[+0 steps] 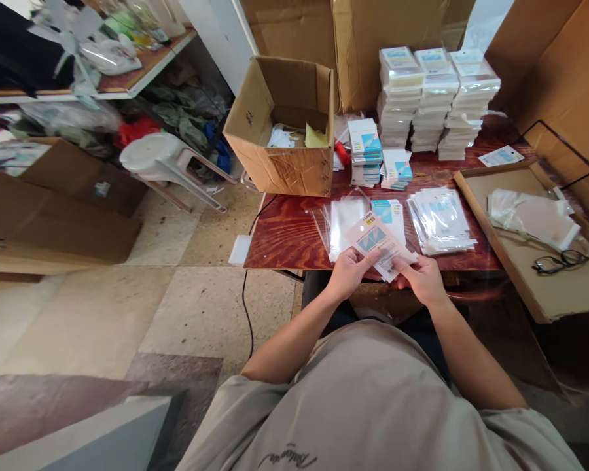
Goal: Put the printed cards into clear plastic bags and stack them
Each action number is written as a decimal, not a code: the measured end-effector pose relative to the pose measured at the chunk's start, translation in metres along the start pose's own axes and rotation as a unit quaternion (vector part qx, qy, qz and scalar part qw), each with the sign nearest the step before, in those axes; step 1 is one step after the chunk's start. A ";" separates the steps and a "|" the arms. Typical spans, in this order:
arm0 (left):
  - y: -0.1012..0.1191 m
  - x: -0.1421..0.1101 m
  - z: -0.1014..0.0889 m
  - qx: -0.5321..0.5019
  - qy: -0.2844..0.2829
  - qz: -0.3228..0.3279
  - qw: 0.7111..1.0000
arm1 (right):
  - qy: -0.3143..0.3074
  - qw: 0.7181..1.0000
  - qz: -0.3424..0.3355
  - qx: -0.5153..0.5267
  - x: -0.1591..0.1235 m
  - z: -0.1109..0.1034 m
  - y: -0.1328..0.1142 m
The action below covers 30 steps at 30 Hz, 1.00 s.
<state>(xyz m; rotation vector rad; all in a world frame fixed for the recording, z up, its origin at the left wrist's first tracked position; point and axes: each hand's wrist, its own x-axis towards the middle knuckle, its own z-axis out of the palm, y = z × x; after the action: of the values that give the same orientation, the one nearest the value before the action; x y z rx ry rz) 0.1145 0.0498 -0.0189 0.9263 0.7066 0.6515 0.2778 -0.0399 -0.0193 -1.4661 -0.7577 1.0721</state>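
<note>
A white and blue printed card in a clear plastic sleeve (372, 241) is held tilted above the table's front edge. My left hand (349, 273) pinches its lower left side, thumb on top. On the lower right, my right hand (425, 280) grips the sleeve's end with thumb and fingers closed. Just behind lies a pile of clear plastic sleeves (341, 219), partly covered by the held card. Loose printed cards (396, 216) lie beside it. To the right is a pile of sleeved cards (442, 219).
An open cardboard box (285, 170) stands at the table's left. Tall stacks of sleeved cards (434, 104) rise at the back, with shorter card stacks (364, 154) in front. A shallow carton (544, 294) at right holds glasses (559, 261) and plastic bags. A white stool (160, 157) stands left.
</note>
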 end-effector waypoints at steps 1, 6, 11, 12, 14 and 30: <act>-0.001 0.000 0.000 0.002 0.009 0.007 1.000 | 0.025 1.000 0.006 -0.014 -0.001 -0.001 0.000; -0.011 0.005 0.001 -0.020 0.134 0.115 0.984 | 0.068 0.997 0.001 -0.031 -0.005 0.001 0.005; -0.007 0.004 0.001 -0.020 0.124 0.108 0.986 | 0.030 0.999 0.000 -0.025 -0.005 0.001 0.011; -0.006 0.003 0.002 -0.016 0.114 0.111 0.987 | 0.054 0.998 -0.005 -0.030 -0.005 0.002 0.011; -0.007 0.001 0.005 -0.001 0.100 0.116 0.988 | 0.085 0.995 -0.022 -0.043 -0.006 0.005 0.011; 0.040 0.072 -0.072 0.599 0.280 -0.002 0.750 | 0.280 0.792 -0.161 -0.517 0.084 -0.099 -0.015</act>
<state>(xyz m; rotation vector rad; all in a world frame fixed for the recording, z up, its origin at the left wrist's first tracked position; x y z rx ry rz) 0.0951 0.1565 -0.0325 1.9355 1.7723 0.4073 0.4024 -0.0010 -0.0243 -2.2868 -1.1620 -0.1868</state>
